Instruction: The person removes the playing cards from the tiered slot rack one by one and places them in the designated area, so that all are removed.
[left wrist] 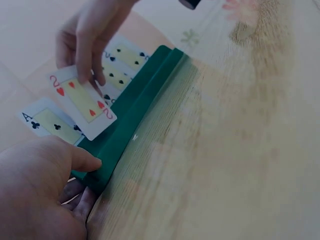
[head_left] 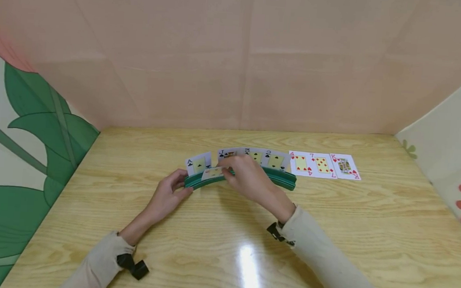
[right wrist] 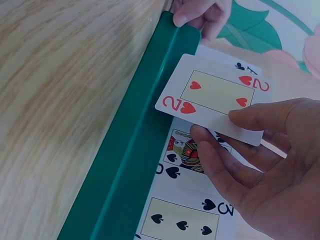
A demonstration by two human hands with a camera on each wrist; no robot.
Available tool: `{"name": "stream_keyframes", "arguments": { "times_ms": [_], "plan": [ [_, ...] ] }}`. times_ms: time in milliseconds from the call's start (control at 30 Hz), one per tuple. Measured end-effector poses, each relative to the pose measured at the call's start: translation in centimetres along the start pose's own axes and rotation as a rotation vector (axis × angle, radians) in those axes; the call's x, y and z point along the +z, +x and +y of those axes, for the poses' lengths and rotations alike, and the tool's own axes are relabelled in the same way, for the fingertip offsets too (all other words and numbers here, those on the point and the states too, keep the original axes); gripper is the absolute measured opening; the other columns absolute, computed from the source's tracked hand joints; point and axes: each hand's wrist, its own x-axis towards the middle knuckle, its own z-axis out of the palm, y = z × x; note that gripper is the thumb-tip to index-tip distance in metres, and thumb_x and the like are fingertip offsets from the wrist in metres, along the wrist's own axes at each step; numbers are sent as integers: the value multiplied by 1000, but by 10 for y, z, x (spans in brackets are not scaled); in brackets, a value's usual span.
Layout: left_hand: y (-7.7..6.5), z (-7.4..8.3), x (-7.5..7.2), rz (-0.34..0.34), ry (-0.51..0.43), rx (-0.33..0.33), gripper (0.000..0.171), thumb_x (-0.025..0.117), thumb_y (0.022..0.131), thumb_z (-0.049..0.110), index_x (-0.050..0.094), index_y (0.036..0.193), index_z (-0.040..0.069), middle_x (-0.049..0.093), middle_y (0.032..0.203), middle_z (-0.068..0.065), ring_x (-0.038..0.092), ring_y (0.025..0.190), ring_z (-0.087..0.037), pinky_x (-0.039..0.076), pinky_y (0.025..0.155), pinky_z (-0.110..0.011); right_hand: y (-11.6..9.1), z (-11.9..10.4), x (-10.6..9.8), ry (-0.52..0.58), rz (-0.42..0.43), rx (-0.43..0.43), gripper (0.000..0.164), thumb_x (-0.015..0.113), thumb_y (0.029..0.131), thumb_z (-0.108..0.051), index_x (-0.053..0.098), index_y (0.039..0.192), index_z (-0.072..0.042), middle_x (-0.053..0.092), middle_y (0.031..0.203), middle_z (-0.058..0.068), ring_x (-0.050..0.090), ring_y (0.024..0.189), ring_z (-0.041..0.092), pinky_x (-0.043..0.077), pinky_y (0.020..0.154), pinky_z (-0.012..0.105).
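A curved green card holder (head_left: 282,178) stands on the table, its left end pinched by my left hand (head_left: 168,193), thumb in front and fingers behind. Between thumb and fingers, my right hand (head_left: 248,174) pinches a two of hearts (right wrist: 212,97). That card slants over the holder's groove, overlapping the ace of clubs (left wrist: 52,124) in both wrist views. The ace stands in the holder's left part. To its right stand a jack of spades (right wrist: 185,152), a three of spades (right wrist: 180,220) and a two of spades (head_left: 276,160), partly behind my right hand in the head view.
Right of the holder lie a four of hearts (head_left: 301,163), a seven of diamonds (head_left: 321,165) and a king of hearts (head_left: 345,166), face up in a row. A pink backdrop (head_left: 243,73) rises at the table's back edge, with patterned side panels.
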Motion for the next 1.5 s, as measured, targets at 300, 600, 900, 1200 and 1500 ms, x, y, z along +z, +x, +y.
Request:
{"name": "stream_keyframes", "arguments": {
  "times_ms": [300, 600, 900, 1200, 1500],
  "plan": [
    [-8, 33, 1, -10, 11, -2, 33, 64, 92, -7, 55, 124, -9, 57, 129, -26, 57, 120, -35, 47, 106, -45, -2, -5, -13, 2, 0, 47, 26, 63, 95, -2, 72, 119, -5, 67, 126, 12, 68, 79, 14, 54, 58, 22],
    [-8, 36, 1, -11, 16, -6, 34, 64, 92, -6, 55, 125, -9, 57, 130, -25, 57, 120, -34, 47, 107, -45, -3, -9, -25, 33, 81, 11, 39, 60, 98, -7, 57, 137, -9, 67, 82, 1, 53, 59, 7, 45, 47, 22],
    [-8, 34, 0, -2, 17, -19, 33, 64, 92, -6, 56, 124, -8, 58, 129, -24, 58, 120, -34, 47, 107, -43, -3, -13, -32, 135, 273, -175, 12, 58, 99, -3, 55, 109, -6, 65, 80, 2, 60, 69, 7, 54, 61, 21],
    [-2, -1, -2, 15, 12, 10, 34, 67, 93, -1, 56, 125, -3, 58, 130, -20, 58, 120, -29, 48, 106, -38, -10, -12, -42, 120, 322, -216, 9, 59, 97, 1, 66, 101, -5, 69, 89, 4, 60, 72, 8, 54, 62, 24],
    [-1, 0, -1, -1, 12, 22, 34, 67, 93, 0, 57, 125, -2, 59, 129, -17, 58, 120, -27, 49, 105, -34, -28, -7, -56, 85, 333, -180, 10, 63, 95, 0, 68, 101, -6, 71, 92, 2, 61, 76, 8, 54, 64, 25]
  ]
}}
